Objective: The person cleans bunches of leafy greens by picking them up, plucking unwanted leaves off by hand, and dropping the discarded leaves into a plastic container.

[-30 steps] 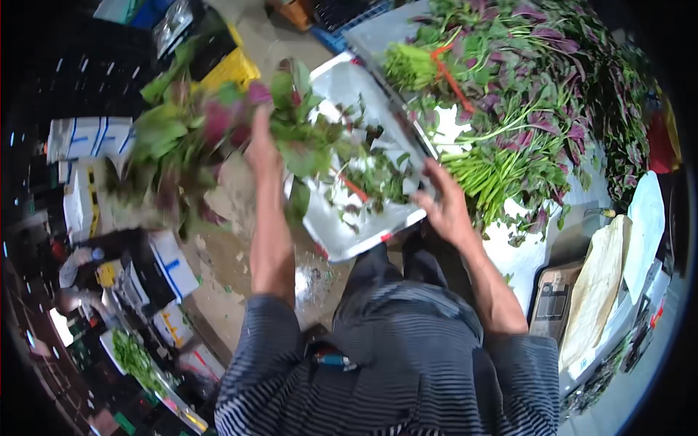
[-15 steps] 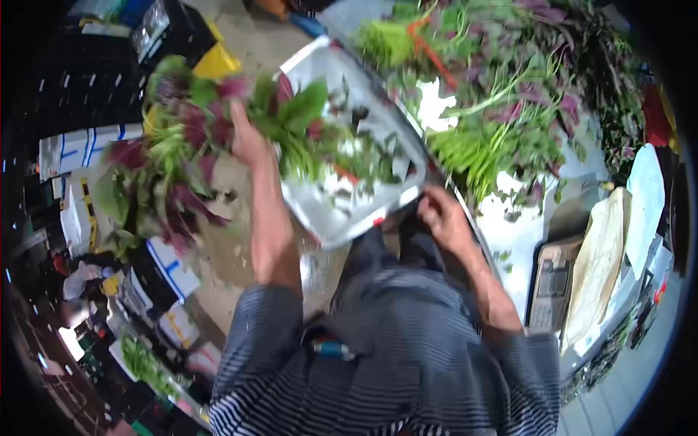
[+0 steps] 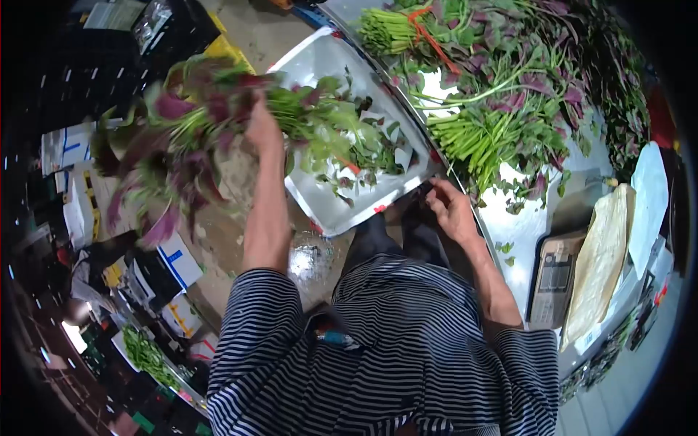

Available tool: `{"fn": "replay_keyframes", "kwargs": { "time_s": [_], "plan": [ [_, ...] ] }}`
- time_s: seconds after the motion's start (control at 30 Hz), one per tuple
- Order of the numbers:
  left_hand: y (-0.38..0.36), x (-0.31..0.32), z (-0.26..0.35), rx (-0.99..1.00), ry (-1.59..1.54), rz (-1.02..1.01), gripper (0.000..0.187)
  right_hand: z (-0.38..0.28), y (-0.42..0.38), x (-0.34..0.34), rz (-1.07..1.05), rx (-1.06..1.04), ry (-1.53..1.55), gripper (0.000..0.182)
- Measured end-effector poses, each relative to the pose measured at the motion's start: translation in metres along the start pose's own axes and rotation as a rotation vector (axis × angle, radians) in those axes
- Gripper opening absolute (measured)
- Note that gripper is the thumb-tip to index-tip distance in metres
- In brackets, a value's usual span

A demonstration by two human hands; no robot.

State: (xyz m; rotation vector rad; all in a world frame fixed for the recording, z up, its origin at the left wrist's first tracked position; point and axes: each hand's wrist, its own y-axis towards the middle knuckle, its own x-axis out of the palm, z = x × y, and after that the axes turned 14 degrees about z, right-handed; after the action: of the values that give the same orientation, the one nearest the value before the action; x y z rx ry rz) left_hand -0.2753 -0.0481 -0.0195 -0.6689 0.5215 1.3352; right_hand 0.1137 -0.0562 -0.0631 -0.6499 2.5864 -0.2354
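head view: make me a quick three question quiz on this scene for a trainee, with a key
1. Which hand holds the leafy bunch? a) right b) left c) both
2. True or false: leaf pieces lie inside the white tray.
3. Fill in: an ____ band lies across the upper bundle of green stems.

Key: 1. b, the left hand; the right hand shows nothing in its grip. 2. True. 3. Orange-red.

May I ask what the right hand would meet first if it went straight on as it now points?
The right hand would probably meet the white tray, at its nearest corner; depth is unclear.
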Motion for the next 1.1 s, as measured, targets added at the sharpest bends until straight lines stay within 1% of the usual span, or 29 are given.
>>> {"fn": "replay_keyframes", "kwargs": {
  "time_s": [0.03,0.1,0.13,0.17,0.2,0.27,0.3,0.4,0.43,0.53,0.57,0.67,0.7,0.73,0.8,0.83,0.93,0.97,1.0,1.07,1.1],
  "plan": [
    [0.001,-0.003,0.003,0.003,-0.016,0.017,0.053,-0.001,0.011,0.001,0.033,-0.023,0.036,0.034],
    [-0.001,0.005,0.014,-0.14,-0.673,0.026,0.05,-0.005,0.027,-0.001,0.049,-0.059,0.049,0.034],
    [-0.005,0.008,0.007,-0.235,-0.982,0.026,0.049,-0.003,0.024,-0.002,0.038,-0.062,0.053,0.034],
    [-0.008,0.004,-0.02,-0.258,-0.947,0.043,0.049,-0.002,0.006,0.0,-0.004,-0.043,0.062,0.034],
    [0.001,0.013,-0.041,-0.089,-0.878,0.079,0.047,-0.002,0.004,0.001,-0.018,-0.048,0.062,0.034],
    [0.027,0.042,-0.047,0.279,-0.771,0.126,0.048,0.001,0.019,0.0,-0.015,-0.052,0.042,0.034],
    [0.02,0.038,-0.042,0.277,-0.758,0.116,0.048,0.003,0.009,0.002,-0.023,-0.014,0.034,0.034],
    [0.008,0.02,-0.013,0.027,-0.479,0.145,0.047,-0.001,0.005,0.003,-0.039,-0.01,0.051,0.034],
    [0.014,0.019,-0.002,0.038,-0.492,0.148,0.047,-0.005,0.011,0.004,-0.026,-0.022,0.064,0.034],
    [0.031,0.011,0.001,-0.248,-1.028,0.063,0.051,-0.008,0.004,0.006,-0.022,0.001,0.058,0.033],
    [0.034,0.013,-0.001,-0.24,-1.034,0.073,0.051,-0.012,0.009,0.009,-0.026,-0.007,0.056,0.033],
    [0.026,0.02,-0.008,0.228,-0.819,0.157,0.045,-0.018,0.015,0.019,-0.058,-0.04,0.052,0.033],
    [0.027,0.019,-0.008,0.226,-0.815,0.153,0.045,-0.018,0.014,0.019,-0.07,-0.046,0.038,0.032],
    [0.031,0.016,-0.007,0.02,-0.946,0.104,0.04,-0.018,0.013,0.021,-0.074,-0.041,0.04,0.032],
    [0.041,0.005,0.007,-0.386,-1.2,0.003,0.031,-0.025,0.019,0.032,-0.093,-0.026,0.145,0.033],
    [0.04,0.0,0.013,-0.379,-1.198,0.002,0.031,-0.028,0.021,0.038,-0.098,-0.014,0.198,0.033],
    [0.031,-0.008,0.019,-0.49,-1.234,0.056,0.031,-0.043,0.022,0.059,-0.09,0.016,0.293,0.033],
    [0.034,-0.006,0.016,-0.485,-1.233,0.053,0.031,-0.048,0.026,0.067,-0.087,0.022,0.338,0.033],
    [0.037,-0.006,0.01,-0.477,-1.244,0.007,0.032,-0.053,0.032,0.075,-0.085,0.021,0.341,0.033],
    [0.04,-0.006,-0.001,-0.468,-1.26,-0.082,0.034,-0.057,0.046,0.092,-0.013,-0.012,0.362,0.036],
    [0.042,-0.005,-0.005,-0.467,-1.256,-0.081,0.034,-0.06,0.052,0.1,0.023,-0.026,0.372,0.038]
  ]
}}
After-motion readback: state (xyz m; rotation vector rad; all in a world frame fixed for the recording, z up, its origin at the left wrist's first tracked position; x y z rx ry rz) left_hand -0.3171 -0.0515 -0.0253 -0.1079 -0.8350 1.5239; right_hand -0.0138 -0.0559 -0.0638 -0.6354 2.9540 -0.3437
